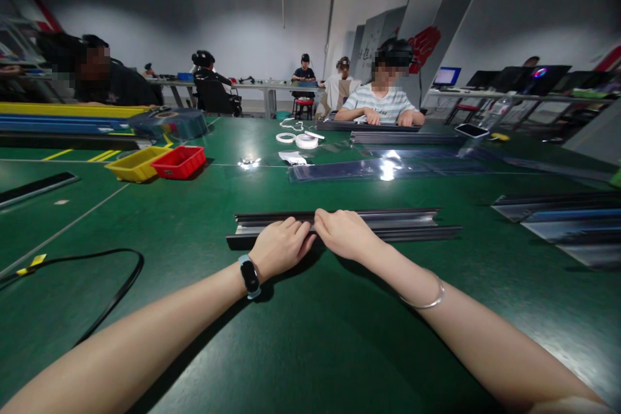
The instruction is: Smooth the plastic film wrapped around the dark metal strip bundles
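A long black channel-shaped profile (407, 232) with a pale inner face lies crosswise on the green table in front of me. My left hand (281, 246), with a smart band at its wrist, is closed over the profile's near edge, left of its middle. Close beside it, my right hand (344, 233) has its fingers curled in a pinch over the middle of the profile. The hands almost meet at the fingertips. Whatever lies between the right fingers is hidden by the hand. Both ends of the profile stick out past my hands.
Yellow (136, 165) and red (179, 163) bins stand at the left. A black cable (130, 278) curves nearer me. Clear plastic sleeves (339, 171) and white tape rolls (306, 141) lie beyond the profile. More profiles (572, 223) are at the right. A co-worker (383, 100) sits opposite.
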Demonstrator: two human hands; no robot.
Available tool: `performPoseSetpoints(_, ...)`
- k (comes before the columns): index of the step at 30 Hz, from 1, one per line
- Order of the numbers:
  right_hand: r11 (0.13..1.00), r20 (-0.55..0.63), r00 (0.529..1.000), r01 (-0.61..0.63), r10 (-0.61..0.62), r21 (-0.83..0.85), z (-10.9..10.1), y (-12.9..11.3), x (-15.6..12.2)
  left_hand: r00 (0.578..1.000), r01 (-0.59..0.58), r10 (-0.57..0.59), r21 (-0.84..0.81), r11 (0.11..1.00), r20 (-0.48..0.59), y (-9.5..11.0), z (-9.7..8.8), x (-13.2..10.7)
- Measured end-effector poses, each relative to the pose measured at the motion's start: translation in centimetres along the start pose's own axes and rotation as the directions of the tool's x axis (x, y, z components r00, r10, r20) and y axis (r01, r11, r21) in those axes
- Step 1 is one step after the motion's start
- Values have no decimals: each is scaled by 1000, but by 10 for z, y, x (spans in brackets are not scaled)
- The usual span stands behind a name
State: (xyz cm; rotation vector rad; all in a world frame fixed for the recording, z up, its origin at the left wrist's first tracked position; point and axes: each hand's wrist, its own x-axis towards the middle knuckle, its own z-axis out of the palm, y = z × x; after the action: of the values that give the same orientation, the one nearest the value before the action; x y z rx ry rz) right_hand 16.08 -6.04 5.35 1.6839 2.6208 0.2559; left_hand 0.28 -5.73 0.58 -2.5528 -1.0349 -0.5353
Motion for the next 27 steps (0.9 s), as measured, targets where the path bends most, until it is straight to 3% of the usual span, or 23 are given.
performPoseSetpoints(14,1000,-13,1000,-1,1,-3,-2,1,0,1000,0,0,0,1000,5,0,-1,0)
performPoseSetpoints(27,999,53,999,2,-3,35,-1,2,0,1000,-3,3,-9,1000,-17,1,-1,0)
